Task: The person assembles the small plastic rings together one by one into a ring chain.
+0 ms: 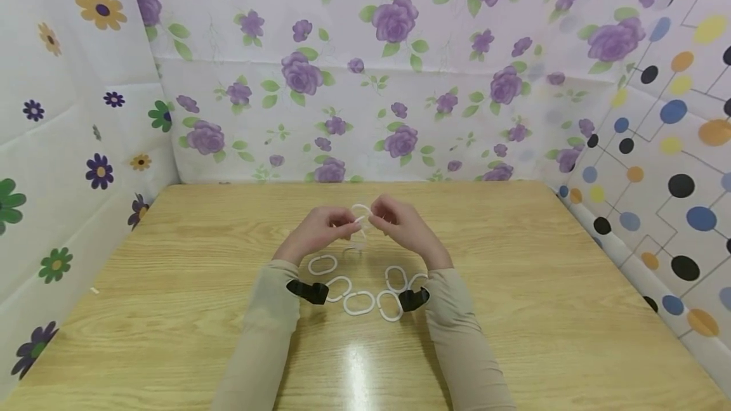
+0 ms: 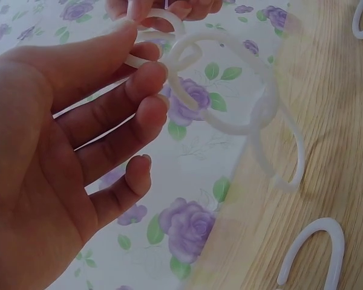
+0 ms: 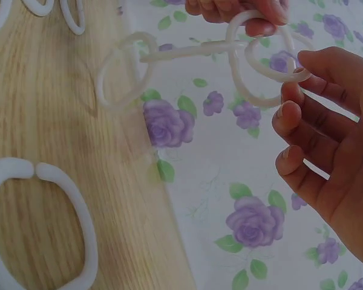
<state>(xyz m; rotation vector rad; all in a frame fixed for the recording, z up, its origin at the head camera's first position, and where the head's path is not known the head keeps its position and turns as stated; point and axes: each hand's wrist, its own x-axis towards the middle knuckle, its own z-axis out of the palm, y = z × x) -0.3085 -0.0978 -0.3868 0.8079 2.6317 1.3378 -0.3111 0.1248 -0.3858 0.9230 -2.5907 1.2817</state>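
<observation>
My left hand [image 1: 320, 227] and right hand [image 1: 405, 224] are raised close together over the far middle of the table. Each pinches a white plastic chain link between thumb and fingertips. In the right wrist view, the link [image 3: 233, 66] in my left hand loops through the smaller-looking link [image 3: 269, 74] in my right hand. Another link [image 3: 190, 52], seen edge-on, hangs from the left-hand one, and an end link [image 3: 101, 84] dangles below it. The left wrist view shows this hanging end link [image 2: 300, 151] near the tabletop. Remaining fingers of both hands are loosely bent.
Several loose white links, one of them a split oval link [image 1: 358, 313], lie on the wooden table [image 1: 514, 284] under and between my forearms. Black wrist cameras [image 1: 308, 292] sit on both sleeves. A floral cloth [image 1: 354, 119] stands behind the table, with patterned cloths at both sides.
</observation>
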